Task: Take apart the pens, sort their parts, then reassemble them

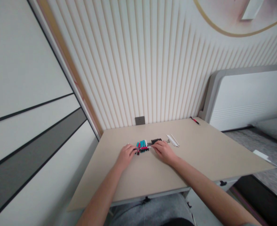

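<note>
- The left hand [126, 156] sits at the left end of a plastic building-brick assembly [142, 146], closed narrow, its fingertips [134, 148] on the teal and red pieces.
- The right hand [164, 152] comes in from the other side, also closed narrow, its fingers [154, 146] at the assembly's right end. The exact grip of each hand is too small to tell.
- The assembly lies low on the surface [199, 153], just in front of the person, between both hands. It shows a row of teal cylinders, red parts at the left, and black ribbed pieces below.
- A thin red-and-white rod [143, 147] crosses the assembly between the fingers.
- A black ribbed strip [156, 141] extends to the right, just behind the right hand, and looks joined to the assembly, though the hands partly hide the link.
- A few white sticks [172, 140] lie to the right, beside tiny metal bits [168, 141].
- A red-and-black pen [195, 121] rests near the far corner of the surface.
- Behind the surface stands a ribbed cream wall [138, 69] with a dark wall socket [139, 120].
- A white bed headboard [244, 97] stands to the right, and a tall panelled wardrobe [30, 103] to the left.
</note>
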Action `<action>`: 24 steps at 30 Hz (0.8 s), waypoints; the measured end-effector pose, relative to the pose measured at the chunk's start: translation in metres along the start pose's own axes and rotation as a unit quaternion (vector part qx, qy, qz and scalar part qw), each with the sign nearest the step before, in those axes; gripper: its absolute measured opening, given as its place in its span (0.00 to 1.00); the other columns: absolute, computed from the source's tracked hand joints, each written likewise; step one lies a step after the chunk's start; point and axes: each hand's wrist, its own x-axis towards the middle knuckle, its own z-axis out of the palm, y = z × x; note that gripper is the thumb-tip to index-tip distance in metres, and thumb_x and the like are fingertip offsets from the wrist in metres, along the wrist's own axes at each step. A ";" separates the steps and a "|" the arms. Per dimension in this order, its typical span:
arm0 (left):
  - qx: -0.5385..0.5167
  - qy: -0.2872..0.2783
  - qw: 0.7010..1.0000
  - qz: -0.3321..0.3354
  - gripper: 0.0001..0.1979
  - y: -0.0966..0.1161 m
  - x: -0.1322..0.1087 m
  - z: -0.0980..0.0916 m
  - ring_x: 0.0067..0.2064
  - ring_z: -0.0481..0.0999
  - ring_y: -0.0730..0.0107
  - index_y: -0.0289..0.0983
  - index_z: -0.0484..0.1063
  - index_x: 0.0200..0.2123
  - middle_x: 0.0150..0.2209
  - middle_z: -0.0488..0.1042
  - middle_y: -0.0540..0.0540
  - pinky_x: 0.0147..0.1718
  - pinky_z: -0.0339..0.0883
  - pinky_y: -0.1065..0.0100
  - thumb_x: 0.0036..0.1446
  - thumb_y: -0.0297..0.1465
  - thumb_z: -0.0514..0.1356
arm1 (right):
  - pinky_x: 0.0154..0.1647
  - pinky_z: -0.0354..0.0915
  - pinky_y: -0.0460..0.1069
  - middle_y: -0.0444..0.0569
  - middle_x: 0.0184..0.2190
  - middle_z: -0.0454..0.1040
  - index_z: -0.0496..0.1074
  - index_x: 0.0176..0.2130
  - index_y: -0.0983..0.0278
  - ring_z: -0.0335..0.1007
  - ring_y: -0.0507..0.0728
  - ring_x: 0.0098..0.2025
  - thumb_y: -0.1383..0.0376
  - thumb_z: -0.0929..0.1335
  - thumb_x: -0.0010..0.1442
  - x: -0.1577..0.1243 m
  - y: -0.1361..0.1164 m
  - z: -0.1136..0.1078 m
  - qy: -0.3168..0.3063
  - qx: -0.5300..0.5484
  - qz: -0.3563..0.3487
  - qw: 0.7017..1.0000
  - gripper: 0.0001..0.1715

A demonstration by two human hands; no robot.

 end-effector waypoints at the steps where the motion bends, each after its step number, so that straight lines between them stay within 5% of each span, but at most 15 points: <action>1: -0.001 -0.003 1.000 0.000 0.09 0.000 0.000 0.000 0.41 0.72 0.64 0.39 0.75 0.42 0.39 0.75 0.45 0.43 0.65 0.62 0.65 0.33 0.55 | 0.42 0.62 0.51 0.52 0.39 0.75 0.75 0.45 0.61 0.70 0.56 0.39 0.66 0.61 0.68 0.000 0.000 0.000 -0.001 -0.004 -0.003 1.000 0.14; 14: 0.016 -0.036 0.999 0.025 0.12 0.003 -0.001 -0.001 0.41 0.72 0.64 0.41 0.76 0.44 0.38 0.75 0.45 0.42 0.64 0.63 0.66 0.36 0.53 | 0.43 0.60 0.52 0.52 0.37 0.75 0.74 0.47 0.59 0.69 0.57 0.41 0.67 0.62 0.67 0.002 -0.012 -0.009 -0.034 -0.019 -0.066 0.997 0.14; 24: -0.007 0.005 1.000 0.000 0.11 0.000 0.000 0.001 0.42 0.71 0.64 0.39 0.74 0.43 0.39 0.75 0.45 0.44 0.65 0.63 0.66 0.35 0.53 | 0.43 0.60 0.52 0.52 0.40 0.75 0.74 0.45 0.60 0.70 0.57 0.41 0.68 0.62 0.66 0.000 -0.001 -0.002 0.000 -0.002 0.012 1.000 0.13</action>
